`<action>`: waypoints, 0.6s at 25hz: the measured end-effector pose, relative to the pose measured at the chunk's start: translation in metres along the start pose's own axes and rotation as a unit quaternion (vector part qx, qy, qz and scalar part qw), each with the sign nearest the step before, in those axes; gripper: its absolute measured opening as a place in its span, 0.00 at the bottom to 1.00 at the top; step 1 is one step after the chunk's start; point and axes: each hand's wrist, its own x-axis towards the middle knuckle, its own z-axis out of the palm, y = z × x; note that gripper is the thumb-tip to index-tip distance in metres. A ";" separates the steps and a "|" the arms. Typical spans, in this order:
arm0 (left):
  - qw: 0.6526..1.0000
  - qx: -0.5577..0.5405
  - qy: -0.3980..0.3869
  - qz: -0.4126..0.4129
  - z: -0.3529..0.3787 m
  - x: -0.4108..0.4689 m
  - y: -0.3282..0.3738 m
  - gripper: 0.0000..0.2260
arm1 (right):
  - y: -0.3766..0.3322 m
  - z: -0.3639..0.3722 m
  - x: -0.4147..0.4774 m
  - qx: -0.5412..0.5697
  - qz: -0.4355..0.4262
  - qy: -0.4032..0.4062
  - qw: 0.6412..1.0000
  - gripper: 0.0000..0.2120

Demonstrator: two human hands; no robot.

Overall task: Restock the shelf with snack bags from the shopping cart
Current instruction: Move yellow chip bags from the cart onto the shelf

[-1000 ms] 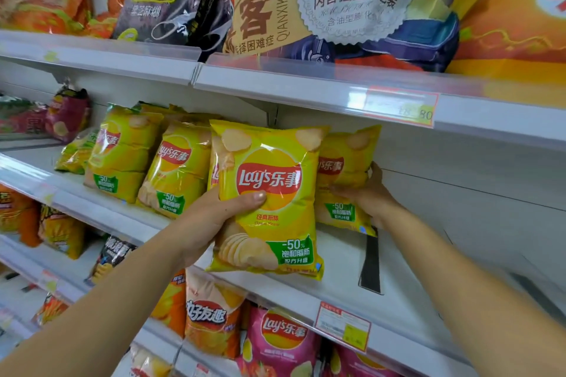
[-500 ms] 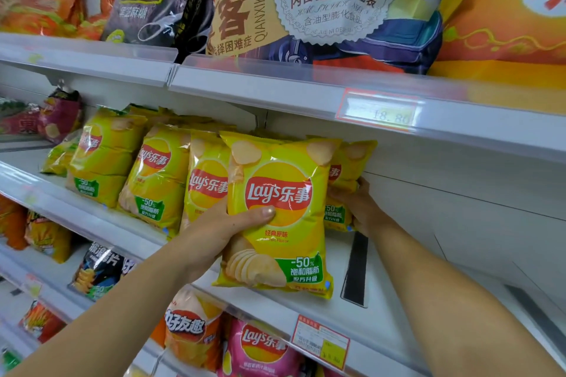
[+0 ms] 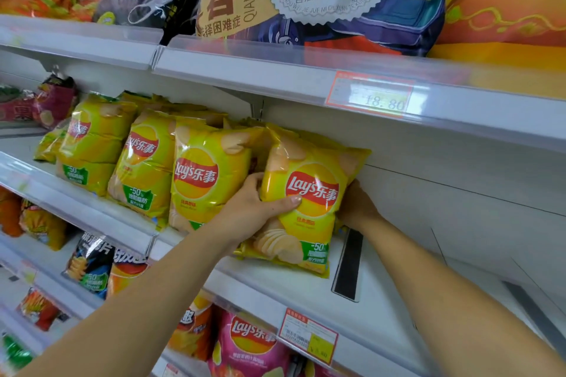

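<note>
Standing on the shelf (image 3: 382,309) just left of the black divider (image 3: 347,263), the yellow chip bag (image 3: 309,211) is gripped by the left hand (image 3: 254,208), thumb across its front. The right hand (image 3: 356,205) reaches behind the bag's divider-side edge, its fingers hidden, so I cannot tell its grip. More yellow bags (image 3: 202,174) stand farther left.

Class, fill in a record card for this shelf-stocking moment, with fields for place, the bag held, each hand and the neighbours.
Place: shop shelf, middle tier
Bag: yellow Lay's, roughly upright, at the right end of the row
Left hand: grips the bag's left edge, thumb across the front
Right hand: at the bag's right edge, fingers hidden behind it
Neighbours: matching yellow bags to its left; black divider to its right
Tag: 18.80, on the tier above
</note>
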 end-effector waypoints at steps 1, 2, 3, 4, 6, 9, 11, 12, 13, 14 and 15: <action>1.000 0.012 -0.005 -0.006 0.004 0.009 -0.002 0.34 | 0.003 -0.004 -0.001 0.007 0.013 -0.009 1.000 0.35; 1.000 0.020 -0.017 -0.015 0.008 0.017 -0.004 0.32 | 0.008 -0.007 0.000 0.033 0.024 -0.015 0.999 0.38; 0.999 0.025 -0.032 -0.025 0.012 0.025 -0.004 0.31 | 0.018 -0.009 0.008 0.078 0.033 -0.017 0.996 0.44; 0.998 0.033 -0.047 -0.032 0.015 0.032 -0.005 0.31 | 0.022 -0.013 0.009 0.121 0.038 -0.024 0.992 0.49; 0.995 0.068 -0.070 -0.028 0.018 0.041 -0.002 0.35 | 0.016 -0.021 0.001 0.173 0.040 -0.041 0.983 0.43; 0.982 0.184 -0.041 0.032 0.022 0.041 0.000 0.40 | 0.000 -0.032 -0.007 0.234 0.068 -0.026 0.970 0.32; 0.960 0.265 0.004 0.091 0.027 0.035 -0.003 0.38 | -0.005 -0.032 -0.010 0.346 0.077 0.036 0.934 0.24; 0.951 0.287 0.019 0.110 0.033 0.033 -0.005 0.35 | -0.013 -0.032 -0.016 0.416 0.086 0.062 0.903 0.19; 0.951 0.287 0.030 0.111 0.039 0.033 -0.007 0.33 | -0.017 -0.031 -0.019 0.464 0.100 0.083 0.876 0.17; 0.957 0.271 0.042 0.098 0.046 0.035 -0.010 0.32 | -0.021 -0.028 -0.020 0.484 0.099 0.085 0.865 0.21; 0.961 0.258 0.062 0.083 0.054 0.038 -0.012 0.31 | -0.027 -0.026 -0.022 0.474 0.082 0.084 0.873 0.28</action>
